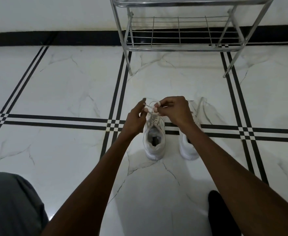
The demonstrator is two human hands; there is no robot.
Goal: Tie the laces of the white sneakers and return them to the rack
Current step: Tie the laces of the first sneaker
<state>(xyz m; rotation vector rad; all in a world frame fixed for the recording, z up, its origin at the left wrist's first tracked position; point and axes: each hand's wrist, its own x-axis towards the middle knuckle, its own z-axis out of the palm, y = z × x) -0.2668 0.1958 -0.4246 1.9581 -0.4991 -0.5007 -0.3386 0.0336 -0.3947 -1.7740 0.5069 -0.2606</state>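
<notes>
Both hands' fingers [157, 106] pinch the left sneaker's [154, 142] laces [150, 106]; rack [182, 38] shelf bare

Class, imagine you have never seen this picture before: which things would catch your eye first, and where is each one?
First, the two hands at the centre: the left hand and right hand pinch the laces above the left sneaker on the floor. The other white sneaker stands just to its right, partly behind the right forearm, its laces lying loose. Beyond them, at the top, a shiny metal rack stands against the wall, its lower shelf bare.
</notes>
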